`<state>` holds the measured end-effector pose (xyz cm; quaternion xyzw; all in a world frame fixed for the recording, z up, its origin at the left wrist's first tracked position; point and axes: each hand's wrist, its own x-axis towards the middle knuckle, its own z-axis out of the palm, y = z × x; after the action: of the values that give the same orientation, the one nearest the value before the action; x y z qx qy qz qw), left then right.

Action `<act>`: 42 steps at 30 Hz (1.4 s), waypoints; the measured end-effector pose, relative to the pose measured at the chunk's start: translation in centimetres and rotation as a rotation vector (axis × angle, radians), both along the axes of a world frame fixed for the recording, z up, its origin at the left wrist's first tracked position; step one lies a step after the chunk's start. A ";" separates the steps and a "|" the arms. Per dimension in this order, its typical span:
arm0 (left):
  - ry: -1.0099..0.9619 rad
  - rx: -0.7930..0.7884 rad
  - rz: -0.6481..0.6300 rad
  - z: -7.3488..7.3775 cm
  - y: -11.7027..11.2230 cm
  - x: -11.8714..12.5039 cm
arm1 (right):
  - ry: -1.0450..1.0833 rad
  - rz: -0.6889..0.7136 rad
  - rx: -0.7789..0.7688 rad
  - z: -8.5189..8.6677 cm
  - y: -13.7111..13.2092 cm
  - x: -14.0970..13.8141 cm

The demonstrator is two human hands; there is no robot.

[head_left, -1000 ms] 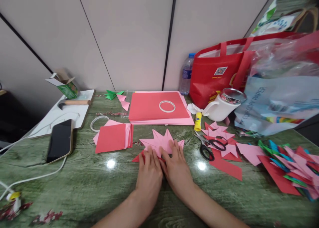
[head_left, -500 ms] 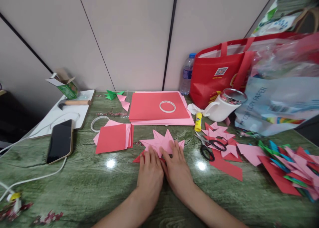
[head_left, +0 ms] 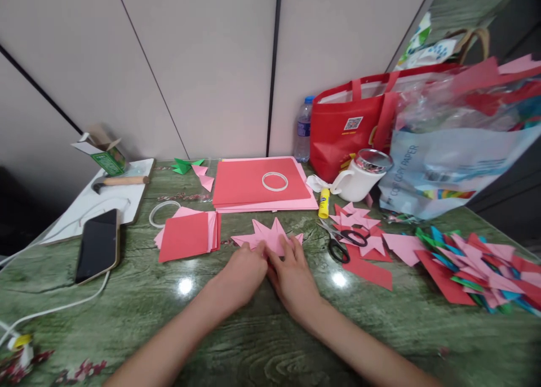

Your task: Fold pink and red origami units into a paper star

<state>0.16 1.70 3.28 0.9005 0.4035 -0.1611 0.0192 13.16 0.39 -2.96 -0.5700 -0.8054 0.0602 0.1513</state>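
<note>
A folded pink paper star (head_left: pixel 269 236) lies flat on the table in front of me, its near part covered by my hands. My left hand (head_left: pixel 245 271) has its fingers curled together, the tips gripping the star's near edge. Beside it my right hand (head_left: pixel 293 274) rests with fingers stretched and slightly spread over the star's right side. Left of them sits a stack of red and pink paper squares (head_left: pixel 186 236). To the right, black-handled scissors (head_left: pixel 340 246) lie by cut pink paper stars (head_left: pixel 372 245) on red paper.
Behind are large red and pink sheets (head_left: pixel 245 185) with a tape ring (head_left: pixel 274 181) on top. A glue stick (head_left: pixel 323 203), white mug (head_left: pixel 359 178), bottle (head_left: pixel 303 130) and red bag (head_left: pixel 338 133) stand right, near mixed paper scraps (head_left: pixel 482 268). A phone (head_left: pixel 98 245) and hammer (head_left: pixel 122 181) lie left.
My left hand's fingers have curled in from lying extended on the star. The red paper seen under its near edge no longer shows. The view has shifted slightly right.
</note>
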 end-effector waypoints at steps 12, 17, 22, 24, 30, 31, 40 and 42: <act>-0.002 0.123 0.112 -0.7 0.1 1.1 | -0.107 0.041 -0.058 1.0 0.1 0.6; 0.031 0.186 0.091 -1.6 0.0 1.4 | -0.095 0.039 -0.014 0.3 0.3 0.8; 0.005 0.178 0.122 -1.4 0.2 1.5 | -0.016 0.050 0.021 0.0 0.6 1.3; 0.003 0.170 0.139 -1.4 0.2 1.7 | -0.006 0.079 0.046 -0.3 0.7 1.5; 0.033 0.133 0.131 -1.1 0.2 2.0 | -0.036 0.034 0.123 -1.0 0.2 1.4; 0.034 0.132 0.135 -1.0 0.2 2.0 | -0.039 0.043 0.135 -1.0 0.1 1.3; 0.041 0.118 0.124 -0.8 0.1 2.0 | -0.028 0.063 0.197 -0.7 0.3 1.9; 0.043 0.123 0.132 -0.9 0.1 1.9 | -0.057 0.080 0.215 -0.5 0.8 2.5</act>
<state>2.11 1.85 2.36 0.8677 0.4716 -0.1535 -0.0342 15.67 1.21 -3.50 -0.5192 -0.8333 -0.0367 0.1862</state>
